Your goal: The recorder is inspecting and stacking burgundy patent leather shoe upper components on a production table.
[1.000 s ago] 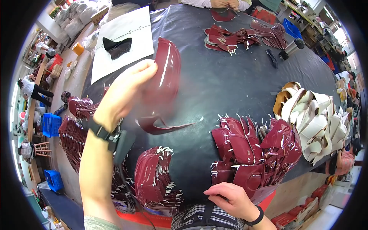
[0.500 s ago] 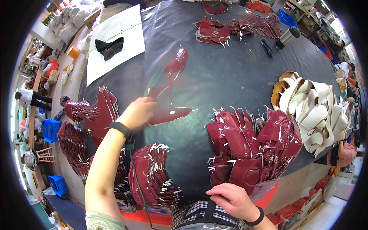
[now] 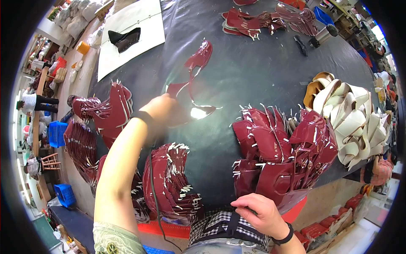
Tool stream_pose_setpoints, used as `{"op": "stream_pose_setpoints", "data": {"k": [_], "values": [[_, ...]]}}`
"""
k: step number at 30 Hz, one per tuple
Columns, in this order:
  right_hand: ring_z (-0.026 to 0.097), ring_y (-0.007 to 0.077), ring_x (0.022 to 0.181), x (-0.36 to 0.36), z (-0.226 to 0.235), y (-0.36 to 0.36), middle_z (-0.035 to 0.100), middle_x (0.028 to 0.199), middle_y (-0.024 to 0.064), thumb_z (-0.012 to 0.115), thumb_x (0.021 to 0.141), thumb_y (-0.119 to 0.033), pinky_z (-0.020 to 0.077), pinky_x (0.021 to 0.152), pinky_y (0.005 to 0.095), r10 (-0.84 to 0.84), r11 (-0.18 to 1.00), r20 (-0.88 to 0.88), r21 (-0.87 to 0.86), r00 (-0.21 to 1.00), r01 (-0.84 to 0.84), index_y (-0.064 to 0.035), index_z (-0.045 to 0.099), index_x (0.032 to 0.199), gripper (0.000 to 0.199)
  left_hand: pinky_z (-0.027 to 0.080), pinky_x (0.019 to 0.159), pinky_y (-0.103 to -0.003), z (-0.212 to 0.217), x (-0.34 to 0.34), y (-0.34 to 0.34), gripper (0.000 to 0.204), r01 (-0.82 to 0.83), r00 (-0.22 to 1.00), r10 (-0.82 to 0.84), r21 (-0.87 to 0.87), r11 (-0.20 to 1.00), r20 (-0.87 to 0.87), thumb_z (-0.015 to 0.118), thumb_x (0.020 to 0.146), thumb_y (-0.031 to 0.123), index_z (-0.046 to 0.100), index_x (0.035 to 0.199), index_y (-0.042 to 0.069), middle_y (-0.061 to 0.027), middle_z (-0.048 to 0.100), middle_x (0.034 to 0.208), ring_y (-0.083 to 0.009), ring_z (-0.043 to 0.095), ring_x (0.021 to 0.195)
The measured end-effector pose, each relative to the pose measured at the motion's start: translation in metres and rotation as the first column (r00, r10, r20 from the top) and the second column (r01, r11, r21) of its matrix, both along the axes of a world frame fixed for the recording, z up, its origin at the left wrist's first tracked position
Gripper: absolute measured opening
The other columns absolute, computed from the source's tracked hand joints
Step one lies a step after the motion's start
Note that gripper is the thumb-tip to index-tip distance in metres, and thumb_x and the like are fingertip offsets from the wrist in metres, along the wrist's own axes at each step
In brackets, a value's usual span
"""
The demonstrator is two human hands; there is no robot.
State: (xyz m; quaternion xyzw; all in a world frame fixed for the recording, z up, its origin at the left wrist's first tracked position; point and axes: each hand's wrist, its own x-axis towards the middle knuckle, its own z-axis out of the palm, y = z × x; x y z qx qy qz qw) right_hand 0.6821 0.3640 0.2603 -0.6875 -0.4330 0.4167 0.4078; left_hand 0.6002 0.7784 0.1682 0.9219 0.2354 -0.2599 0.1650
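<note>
A glossy burgundy shoe upper piece (image 3: 198, 57) lies in the middle of the dark tabletop, its strap joining a rounded end to a wider part. Over that part's left edge is my left hand (image 3: 160, 111), blurred by motion, so I cannot make out its fingers. Close to my body, my right hand (image 3: 261, 213) is closed, thumb against fingers, around something dark that is mostly hidden. Just beyond it rises a bundle of burgundy uppers (image 3: 275, 148) with buckled straps and white thread ends. A fanned stack of burgundy pieces (image 3: 167, 182) stands below my left forearm.
More burgundy stacks (image 3: 80, 146) line the left edge. White strips (image 3: 347, 114) are heaped at right. Farther off lie a white board (image 3: 146, 21) with a black piece, more burgundy pieces (image 3: 245, 23) and a cylindrical container (image 3: 323, 36). A dark cord (image 3: 153, 190) hangs over the near edge.
The whole view has shifted, so the table's contents sit higher in the picture. My left hand stays at the upper piece, now more blurred. My right hand keeps its closed pose.
</note>
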Motion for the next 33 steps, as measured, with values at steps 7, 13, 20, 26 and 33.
{"op": "stream_pose_setpoints", "data": {"k": [7, 13, 20, 26, 33], "values": [[0.072, 0.0299, 0.091, 0.000, 0.001, -0.007, 0.075, 0.102, 0.0120, 0.079, 0.088, -0.001, 0.0585, 0.079, 0.0378, -0.036, 0.999, 0.001, 0.032, 0.999, 0.036, -0.0045, 0.073, 0.112, 0.025, 0.055, 0.097, -0.045, -0.010, 0.001, -0.005, 0.037, -0.148, 0.974, 0.154, -0.047, 0.988, 0.168, 0.064, 0.092, 0.010, 0.073, 0.128, 0.013, -0.0173, 0.073, 0.106, -0.0363, 0.070, 0.109], [0.073, 0.0297, 0.092, -0.004, 0.002, -0.012, 0.075, 0.102, 0.0127, 0.078, 0.087, 0.001, 0.0589, 0.080, 0.0373, -0.035, 0.999, -0.006, 0.031, 0.999, 0.035, -0.0035, 0.074, 0.112, 0.026, 0.054, 0.100, -0.044, -0.024, -0.015, 0.007, 0.048, -0.015, 0.999, 0.014, 0.027, 1.000, 0.043, 0.063, 0.090, 0.006, 0.071, 0.136, 0.014, -0.0180, 0.072, 0.111, -0.0356, 0.070, 0.113], [0.073, 0.0280, 0.090, -0.005, 0.003, -0.012, 0.075, 0.101, 0.0123, 0.078, 0.088, 0.002, 0.0589, 0.078, 0.0361, -0.035, 0.998, -0.019, 0.046, 0.999, 0.036, -0.0025, 0.074, 0.112, 0.025, 0.057, 0.096, -0.038, -0.003, -0.010, 0.014, 0.035, -0.151, 0.972, 0.176, -0.160, 0.975, 0.158, 0.071, 0.094, 0.013, 0.075, 0.129, 0.010, -0.0148, 0.076, 0.121, -0.0267, 0.073, 0.109], [0.072, 0.0261, 0.088, -0.023, 0.003, 0.007, 0.074, 0.101, 0.0112, 0.077, 0.091, 0.000, 0.0586, 0.077, 0.0352, 0.067, 0.994, -0.104, 0.097, 0.992, -0.057, -0.0030, 0.074, 0.110, 0.020, 0.052, 0.107, -0.034, 0.107, -0.026, -0.014, 0.034, -0.066, 0.582, 0.480, -0.550, 0.833, 0.657, 0.067, 0.104, 0.015, 0.069, 0.137, 0.007, -0.0069, 0.072, 0.126, -0.0159, 0.067, 0.114], [0.072, 0.0273, 0.094, -0.049, -0.005, 0.033, 0.073, 0.107, 0.0101, 0.075, 0.093, -0.003, 0.0582, 0.081, 0.0360, 0.247, 0.955, -0.114, 0.195, 0.962, -0.222, -0.0050, 0.071, 0.121, 0.028, 0.039, 0.121, -0.043, 0.185, -0.130, -0.147, 0.075, -0.366, 0.340, 0.620, -0.508, 0.780, 0.707, 0.084, 0.089, 0.030, 0.055, 0.151, 0.000, -0.0178, 0.057, 0.152, -0.0291, 0.053, 0.142]]}}
